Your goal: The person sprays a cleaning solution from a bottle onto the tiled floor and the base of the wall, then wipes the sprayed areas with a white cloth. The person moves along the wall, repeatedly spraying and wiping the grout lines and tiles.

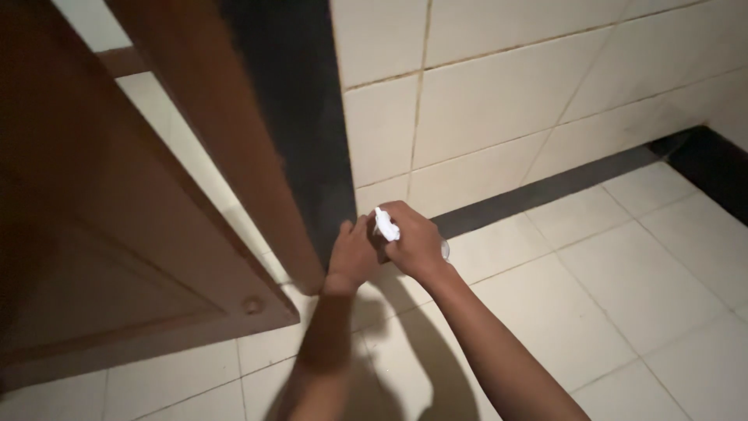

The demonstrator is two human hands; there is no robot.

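Note:
My right hand [417, 242] is closed around a small spray bottle with a white spray head [385, 225]. A bit of its clear body [445, 249] shows past my knuckles. My left hand [351, 256] is pressed against the bottle from the left, its fingers curled and partly hidden behind my right hand. Both hands are low, just above the floor, right beside the foot of the brown wooden door frame [234, 148] and the dark strip [300, 125] next to it.
An open brown wooden door [109, 257] fills the left side. A white tiled wall [499, 101] stands behind my hands, with a dark skirting band [545, 189] along its base. White floor tiles [623, 296] stretch to the right.

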